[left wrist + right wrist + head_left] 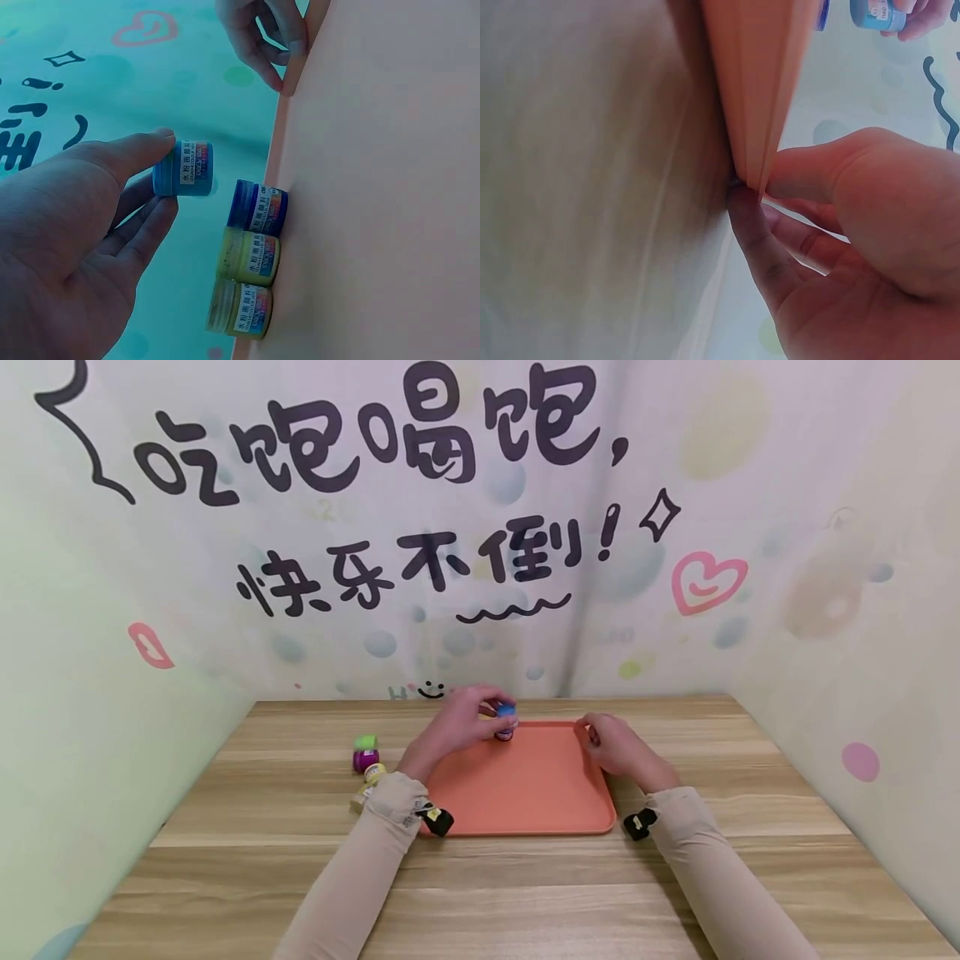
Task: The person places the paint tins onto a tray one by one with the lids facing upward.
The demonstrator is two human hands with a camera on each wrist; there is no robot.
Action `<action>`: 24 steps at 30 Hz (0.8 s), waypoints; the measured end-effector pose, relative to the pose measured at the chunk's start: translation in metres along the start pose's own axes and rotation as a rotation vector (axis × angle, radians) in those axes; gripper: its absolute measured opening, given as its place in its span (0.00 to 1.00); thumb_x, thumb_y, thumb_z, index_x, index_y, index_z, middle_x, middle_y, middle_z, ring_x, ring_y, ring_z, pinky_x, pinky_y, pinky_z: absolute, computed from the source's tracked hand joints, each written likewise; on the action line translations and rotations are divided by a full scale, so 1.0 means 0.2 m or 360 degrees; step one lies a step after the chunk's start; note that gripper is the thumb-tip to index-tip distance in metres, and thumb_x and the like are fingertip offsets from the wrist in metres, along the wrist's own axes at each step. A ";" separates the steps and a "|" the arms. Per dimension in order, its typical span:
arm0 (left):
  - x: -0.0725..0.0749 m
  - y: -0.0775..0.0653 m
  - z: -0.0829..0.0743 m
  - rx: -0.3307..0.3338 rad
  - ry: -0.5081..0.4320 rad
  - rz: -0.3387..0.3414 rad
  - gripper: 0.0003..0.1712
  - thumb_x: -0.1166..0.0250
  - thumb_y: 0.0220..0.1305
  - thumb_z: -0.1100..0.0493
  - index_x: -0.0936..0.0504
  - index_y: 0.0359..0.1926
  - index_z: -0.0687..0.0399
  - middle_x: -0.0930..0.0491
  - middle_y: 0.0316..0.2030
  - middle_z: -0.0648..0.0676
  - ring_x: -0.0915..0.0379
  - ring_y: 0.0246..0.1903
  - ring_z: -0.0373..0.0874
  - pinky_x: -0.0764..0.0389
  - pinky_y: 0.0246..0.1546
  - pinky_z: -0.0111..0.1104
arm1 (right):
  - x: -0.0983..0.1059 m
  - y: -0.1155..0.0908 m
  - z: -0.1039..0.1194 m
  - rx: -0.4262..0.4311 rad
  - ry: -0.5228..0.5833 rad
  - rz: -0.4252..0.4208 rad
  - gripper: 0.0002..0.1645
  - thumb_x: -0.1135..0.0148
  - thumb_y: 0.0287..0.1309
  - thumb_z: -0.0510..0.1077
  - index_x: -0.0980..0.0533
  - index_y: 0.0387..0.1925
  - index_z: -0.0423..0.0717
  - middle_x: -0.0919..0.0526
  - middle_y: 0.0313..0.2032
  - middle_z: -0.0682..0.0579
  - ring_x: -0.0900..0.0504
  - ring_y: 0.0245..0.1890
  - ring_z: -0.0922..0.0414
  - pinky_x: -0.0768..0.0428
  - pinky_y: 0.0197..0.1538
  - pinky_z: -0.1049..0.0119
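My left hand [459, 723] pinches a small light blue gouache paint jar [193, 169] between thumb and fingers, over the far edge of the orange tray [525, 793]. Three more jars stand in a row on the tray along that edge: a dark blue jar [259, 208], a yellow-green jar [249, 256] and an olive-yellow jar [240, 309]. In the head view my left hand hides most of this row. At the tray's far right corner my right hand [617, 747] grips the rim, thumb on one side and fingertips on the other, as the right wrist view shows.
Left of the tray on the wooden table [262, 810] lie more small jars: a green one [366, 742], a purple one [366, 761] and yellow ones [375, 772] partly behind my left sleeve. A printed wall covering [360, 652] rises behind the table.
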State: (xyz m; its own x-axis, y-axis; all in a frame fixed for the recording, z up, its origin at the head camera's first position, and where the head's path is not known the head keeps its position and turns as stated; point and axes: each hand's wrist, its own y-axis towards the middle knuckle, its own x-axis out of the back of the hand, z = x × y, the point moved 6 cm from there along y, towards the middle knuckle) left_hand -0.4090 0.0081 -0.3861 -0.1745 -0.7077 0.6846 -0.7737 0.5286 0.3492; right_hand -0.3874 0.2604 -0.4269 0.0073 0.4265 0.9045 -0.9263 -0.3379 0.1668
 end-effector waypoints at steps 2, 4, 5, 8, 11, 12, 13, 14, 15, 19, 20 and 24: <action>-0.02 0.01 0.01 0.0014 -0.0023 -0.0008 0.15 0.25 0.71 0.55 0.11 0.55 0.53 0.12 0.51 0.54 0.12 0.52 0.51 0.11 0.58 0.45 | 0.00 0.00 0.00 -0.0011 0.0002 0.0008 0.16 0.37 0.74 0.34 0.19 0.58 0.30 0.17 0.36 0.43 0.23 0.33 0.53 0.19 0.41 0.55; -0.03 0.01 0.01 0.0020 -0.0056 -0.0015 0.15 0.25 0.72 0.56 0.11 0.55 0.54 0.13 0.51 0.55 0.13 0.53 0.52 0.11 0.60 0.48 | 0.00 0.00 -0.01 -0.0029 0.0006 0.0012 0.16 0.37 0.74 0.34 0.19 0.58 0.30 0.17 0.36 0.44 0.23 0.34 0.53 0.19 0.42 0.56; -0.04 0.02 0.01 0.0024 -0.0071 -0.0020 0.15 0.25 0.72 0.56 0.11 0.56 0.55 0.13 0.52 0.56 0.13 0.53 0.53 0.12 0.60 0.49 | 0.00 0.00 -0.01 -0.0023 0.0006 0.0011 0.16 0.37 0.74 0.34 0.19 0.58 0.30 0.17 0.36 0.44 0.23 0.33 0.53 0.19 0.41 0.56; -0.05 0.02 0.01 0.0028 -0.0108 -0.0025 0.15 0.25 0.72 0.58 0.12 0.56 0.57 0.13 0.52 0.57 0.14 0.54 0.53 0.13 0.61 0.52 | 0.00 0.00 0.00 -0.0015 0.0014 0.0008 0.16 0.38 0.74 0.34 0.19 0.58 0.30 0.17 0.35 0.44 0.23 0.33 0.53 0.19 0.41 0.56; -0.07 0.03 0.01 0.0028 -0.0110 -0.0026 0.16 0.25 0.71 0.58 0.12 0.56 0.58 0.14 0.51 0.56 0.14 0.53 0.51 0.12 0.61 0.49 | 0.00 0.00 0.00 0.0006 0.0014 -0.0001 0.15 0.38 0.75 0.34 0.19 0.57 0.30 0.16 0.35 0.44 0.23 0.33 0.53 0.19 0.40 0.56; -0.07 0.03 0.01 0.0026 -0.0111 -0.0024 0.16 0.25 0.71 0.58 0.12 0.56 0.59 0.14 0.51 0.56 0.13 0.53 0.51 0.12 0.60 0.47 | 0.00 0.01 0.00 0.0006 0.0014 -0.0004 0.15 0.39 0.75 0.35 0.19 0.57 0.30 0.16 0.35 0.44 0.23 0.33 0.53 0.19 0.40 0.55; -0.07 0.04 0.01 0.0027 -0.0107 -0.0026 0.16 0.25 0.71 0.58 0.12 0.56 0.58 0.13 0.51 0.55 0.13 0.53 0.50 0.11 0.60 0.45 | 0.00 0.01 0.00 0.0008 0.0013 -0.0007 0.14 0.39 0.76 0.35 0.18 0.57 0.30 0.16 0.35 0.44 0.23 0.33 0.53 0.19 0.40 0.55; -0.08 0.04 0.01 0.0026 -0.0104 -0.0028 0.15 0.25 0.71 0.58 0.12 0.55 0.57 0.13 0.50 0.55 0.13 0.52 0.50 0.11 0.59 0.43 | 0.00 0.01 0.00 0.0010 0.0014 -0.0010 0.14 0.39 0.76 0.35 0.18 0.56 0.30 0.16 0.35 0.44 0.22 0.33 0.53 0.19 0.40 0.56; -0.08 0.04 0.01 0.0026 -0.0102 -0.0031 0.15 0.25 0.71 0.58 0.12 0.55 0.57 0.13 0.50 0.54 0.13 0.52 0.49 0.11 0.58 0.41 | 0.00 0.01 0.00 0.0011 0.0012 -0.0012 0.14 0.39 0.76 0.35 0.18 0.56 0.31 0.16 0.35 0.44 0.22 0.32 0.54 0.19 0.40 0.56; -0.09 0.06 0.01 0.0025 -0.0100 -0.0046 0.14 0.26 0.72 0.57 0.11 0.55 0.56 0.13 0.49 0.53 0.12 0.51 0.49 0.11 0.57 0.38 | 0.00 0.01 0.00 0.0014 0.0015 -0.0023 0.13 0.39 0.76 0.35 0.18 0.55 0.31 0.16 0.34 0.44 0.22 0.32 0.54 0.19 0.39 0.56; -0.09 0.06 0.01 0.0025 -0.0100 -0.0049 0.14 0.26 0.72 0.57 0.11 0.55 0.56 0.13 0.49 0.54 0.12 0.51 0.49 0.11 0.57 0.38 | 0.00 0.01 0.00 0.0014 0.0016 -0.0025 0.13 0.39 0.76 0.35 0.18 0.55 0.31 0.16 0.34 0.44 0.22 0.32 0.54 0.19 0.39 0.56; -0.11 0.08 0.01 0.0025 -0.0114 -0.0041 0.14 0.26 0.73 0.57 0.11 0.55 0.56 0.12 0.49 0.54 0.12 0.51 0.49 0.10 0.56 0.37 | 0.00 0.01 0.00 0.0017 0.0020 -0.0029 0.13 0.39 0.76 0.35 0.18 0.55 0.31 0.16 0.34 0.44 0.22 0.32 0.54 0.19 0.40 0.56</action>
State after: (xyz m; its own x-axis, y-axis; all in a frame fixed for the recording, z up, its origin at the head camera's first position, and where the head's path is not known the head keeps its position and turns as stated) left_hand -0.4189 0.0300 -0.3970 -0.1972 -0.7532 0.6275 -0.7880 0.5025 0.3556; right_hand -0.3888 0.2602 -0.4273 0.0196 0.4431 0.8962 -0.9218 -0.3390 0.1878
